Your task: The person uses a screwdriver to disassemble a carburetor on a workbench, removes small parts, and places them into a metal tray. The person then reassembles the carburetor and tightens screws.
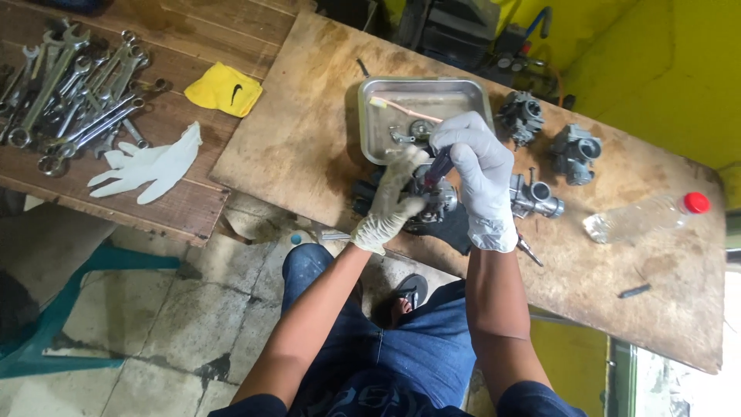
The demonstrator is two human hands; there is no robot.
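Both my hands wear white gloves and work at the near edge of a wooden board point(309, 139). My left hand point(390, 202) grips a grey metal carburetor point(436, 201) that rests on a dark cloth point(455, 228). My right hand point(480, 181) is closed around a dark-handled screwdriver point(437, 168), held upright with its tip down on the carburetor. Just behind my hands sits a metal tray point(370, 116) with small parts and a toothbrush point(405, 109) in it.
Three more carburetors point(521, 117) point(575, 153) point(536, 198) lie to the right of the tray. A plastic bottle point(644, 218) with a red cap lies at the right. On the left bench are several wrenches point(73, 85), a yellow cloth point(224, 89) and spare white gloves point(147, 164).
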